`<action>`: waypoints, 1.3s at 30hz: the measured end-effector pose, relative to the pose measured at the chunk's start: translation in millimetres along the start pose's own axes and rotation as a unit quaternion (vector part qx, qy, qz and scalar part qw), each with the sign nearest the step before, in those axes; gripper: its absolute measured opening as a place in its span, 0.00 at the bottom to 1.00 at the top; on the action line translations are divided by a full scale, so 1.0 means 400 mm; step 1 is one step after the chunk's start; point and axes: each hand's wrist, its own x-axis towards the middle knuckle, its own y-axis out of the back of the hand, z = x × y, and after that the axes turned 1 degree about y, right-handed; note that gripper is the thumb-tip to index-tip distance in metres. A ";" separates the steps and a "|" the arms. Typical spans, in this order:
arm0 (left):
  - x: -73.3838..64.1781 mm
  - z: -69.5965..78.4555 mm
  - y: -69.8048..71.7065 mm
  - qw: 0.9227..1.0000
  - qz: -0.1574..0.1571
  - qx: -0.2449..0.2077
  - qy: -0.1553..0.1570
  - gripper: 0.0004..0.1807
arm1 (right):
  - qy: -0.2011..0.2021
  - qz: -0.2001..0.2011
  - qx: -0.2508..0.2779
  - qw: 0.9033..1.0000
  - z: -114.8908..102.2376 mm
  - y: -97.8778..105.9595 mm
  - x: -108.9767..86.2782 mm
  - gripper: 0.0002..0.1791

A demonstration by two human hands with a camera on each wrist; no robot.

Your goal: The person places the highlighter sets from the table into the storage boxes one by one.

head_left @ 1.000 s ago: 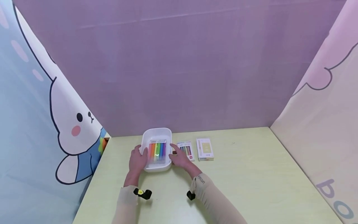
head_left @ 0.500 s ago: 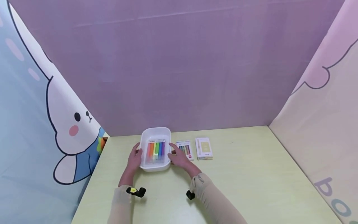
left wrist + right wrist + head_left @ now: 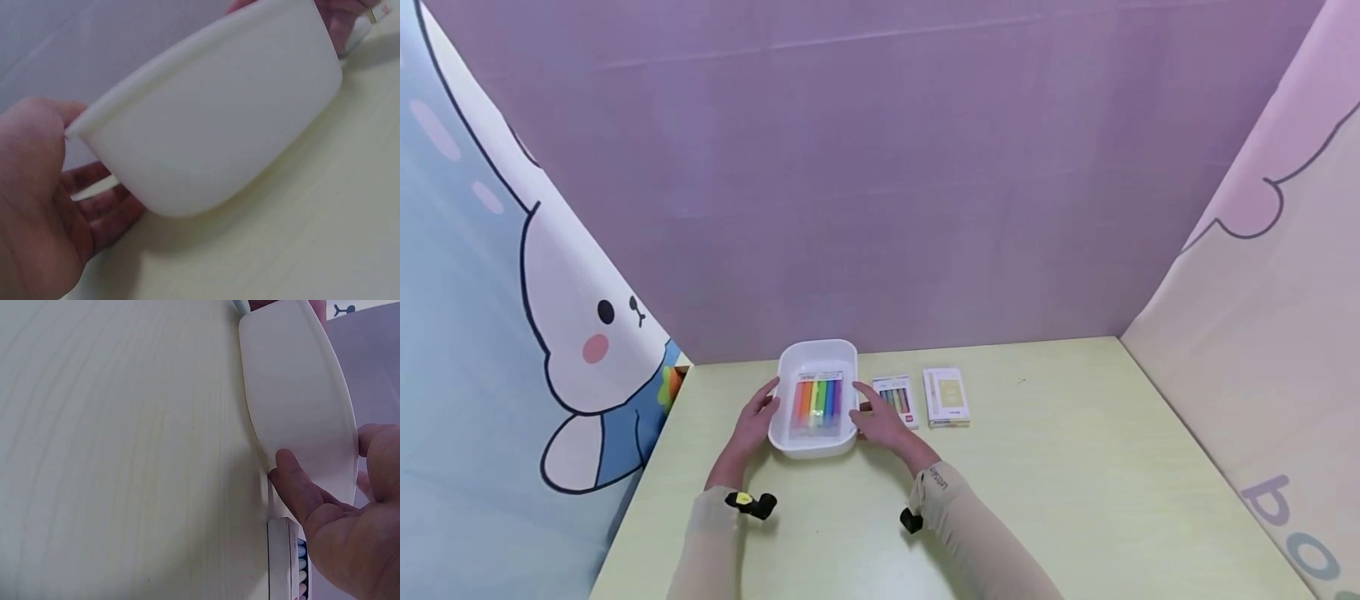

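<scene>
A white plastic tub (image 3: 818, 357) stands near the back of the table. Inside it lies a clear pack of rainbow-coloured markers (image 3: 817, 404). At the tub's left side my left hand (image 3: 752, 421) holds it; in the left wrist view the thumb is at the rim and the curled fingers (image 3: 115, 212) reach the lower wall. My right hand (image 3: 880, 423) grips the opposite side, with fingers (image 3: 297, 481) against the outer wall and another digit at the rim. Partly behind that hand lies a flat box of coloured sticks (image 3: 895, 392).
Right of the coloured sticks lies a small stack of white boxes or booklets (image 3: 946, 397) with a yellowish square on top. A purple backdrop (image 3: 887, 183) rises behind the pale table (image 3: 1075, 467), and printed fabric panels stand at both sides.
My left hand has shifted left, off the tub's front left edge and back against its side. The tub's near left corner has swung slightly left. My right hand has stayed about where it was.
</scene>
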 end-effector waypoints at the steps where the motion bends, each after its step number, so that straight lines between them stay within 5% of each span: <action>1: -0.003 0.005 0.001 1.000 -0.006 -0.006 -0.004 0.27 | 0.001 0.000 0.000 1.000 0.000 0.000 0.000 0.35; 5: -0.021 0.039 -0.002 0.999 -0.014 -0.035 0.011 0.27 | 0.013 0.008 -0.030 0.999 -0.001 -0.001 0.000 0.35; 12: 0.003 -0.028 -0.019 0.999 0.017 -0.033 0.014 0.26 | 0.048 0.039 -0.120 0.991 0.001 -0.010 0.002 0.33; 17: 0.002 -0.034 -0.021 0.999 0.019 -0.034 0.010 0.27 | 0.075 0.053 -0.150 0.984 0.008 -0.009 0.001 0.29; 23: -0.006 -0.030 -0.020 0.999 0.021 -0.033 0.019 0.27 | 0.124 0.110 -0.252 0.954 0.007 0.006 0.001 0.22; 29: -0.002 -0.033 -0.015 0.999 0.016 -0.033 0.015 0.27 | 0.130 0.159 -0.333 0.920 0.005 0.028 0.004 0.19; 39: -0.004 -0.031 -0.015 0.999 0.017 -0.028 0.028 0.27 | 0.034 0.178 -0.430 0.884 0.028 0.042 0.016 0.35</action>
